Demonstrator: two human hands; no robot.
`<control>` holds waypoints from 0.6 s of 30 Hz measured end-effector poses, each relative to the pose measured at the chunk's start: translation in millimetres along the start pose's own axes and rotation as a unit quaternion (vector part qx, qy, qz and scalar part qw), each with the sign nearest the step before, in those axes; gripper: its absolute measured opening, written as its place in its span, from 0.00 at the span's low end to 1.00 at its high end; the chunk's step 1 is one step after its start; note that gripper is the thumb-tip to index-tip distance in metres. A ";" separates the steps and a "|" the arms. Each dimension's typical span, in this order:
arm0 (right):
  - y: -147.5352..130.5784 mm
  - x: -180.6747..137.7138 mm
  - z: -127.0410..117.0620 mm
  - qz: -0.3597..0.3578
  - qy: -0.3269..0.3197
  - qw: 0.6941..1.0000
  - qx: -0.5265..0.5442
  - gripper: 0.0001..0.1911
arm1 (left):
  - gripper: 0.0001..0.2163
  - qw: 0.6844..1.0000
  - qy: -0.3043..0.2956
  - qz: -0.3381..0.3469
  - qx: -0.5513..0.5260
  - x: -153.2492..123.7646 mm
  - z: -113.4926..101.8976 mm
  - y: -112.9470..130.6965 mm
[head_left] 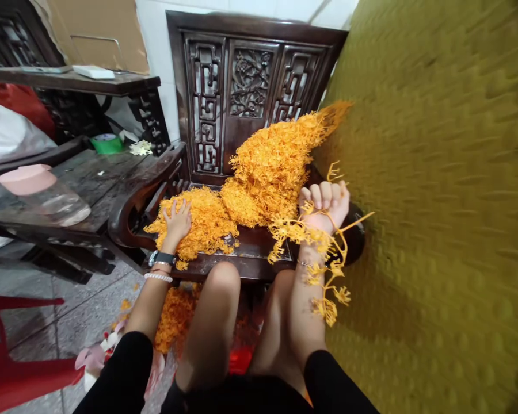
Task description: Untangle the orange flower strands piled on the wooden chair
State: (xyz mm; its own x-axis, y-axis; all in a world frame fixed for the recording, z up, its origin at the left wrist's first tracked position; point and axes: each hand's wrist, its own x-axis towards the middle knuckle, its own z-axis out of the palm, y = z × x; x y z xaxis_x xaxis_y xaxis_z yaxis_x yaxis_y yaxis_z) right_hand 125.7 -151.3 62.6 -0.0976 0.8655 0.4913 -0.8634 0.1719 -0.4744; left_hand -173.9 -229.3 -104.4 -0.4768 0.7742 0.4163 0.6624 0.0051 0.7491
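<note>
1. My left hand (178, 221) lay flat, fingers spread wide, pressing the smaller heap of orange fringe (198, 221) near the front left corner of the carved wooden chair seat (250, 253). It gripped nothing.
2. My right hand (324, 201) was clenched into a fist around a tangled orange strand (323, 259), raised just above the seat's right edge. The strand looped round my wrist and dangled down along my forearm.
3. The larger orange pile (276, 161) leaned against the chair's back, touching the smaller heap.
4. A yellow mesh sheet (435, 201) hung close on my right, blurred, so I could not tell how it was held.
5. As I judged it, the strand round my wrist could snag and tighten if I pulled hard, tearing the fringe.
6. The heap sat at the seat's front edge; a careless tug might drag bits onto the floor (47, 328), where orange scraps (175, 316) already lay.
</note>
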 end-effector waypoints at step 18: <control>6.2 0.1 9.5 -0.002 0.007 0.988 -0.156 0.25 | 0.13 0.884 -0.356 0.251 -0.171 16.6 29.3 245.2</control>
State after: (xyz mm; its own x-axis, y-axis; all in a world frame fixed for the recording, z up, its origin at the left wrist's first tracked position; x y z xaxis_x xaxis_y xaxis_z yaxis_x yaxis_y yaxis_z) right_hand 115.6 -154.7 66.6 -0.0851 0.8710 0.4839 -0.6690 0.3100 -0.6755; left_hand -2.5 -196.6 71.0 0.3926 0.8271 0.4021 0.4153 -0.5496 0.7249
